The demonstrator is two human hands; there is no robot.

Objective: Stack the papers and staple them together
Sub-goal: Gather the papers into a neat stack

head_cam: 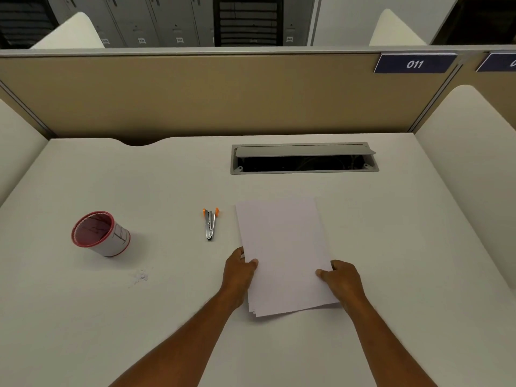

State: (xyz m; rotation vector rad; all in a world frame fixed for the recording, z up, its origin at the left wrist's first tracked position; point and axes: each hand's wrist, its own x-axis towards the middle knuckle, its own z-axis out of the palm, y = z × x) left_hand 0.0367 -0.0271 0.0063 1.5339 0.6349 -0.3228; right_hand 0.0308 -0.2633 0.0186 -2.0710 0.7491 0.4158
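A stack of white papers (284, 252) lies on the desk just right of centre, its near corner slightly fanned so several sheet edges show. My left hand (240, 272) grips the stack's left edge, thumb on top and fingers under. My right hand (342, 280) grips the right edge the same way. A small silver stapler (210, 223) with orange tips lies flat on the desk just left of the papers, apart from both hands.
A red-rimmed white cup (102, 233) stands at the left. A grey cable hatch (304, 157) with its lid ajar is set into the white desk (139, 317) behind the papers. A tan partition (195, 93) closes the back; white side panels flank the desk.
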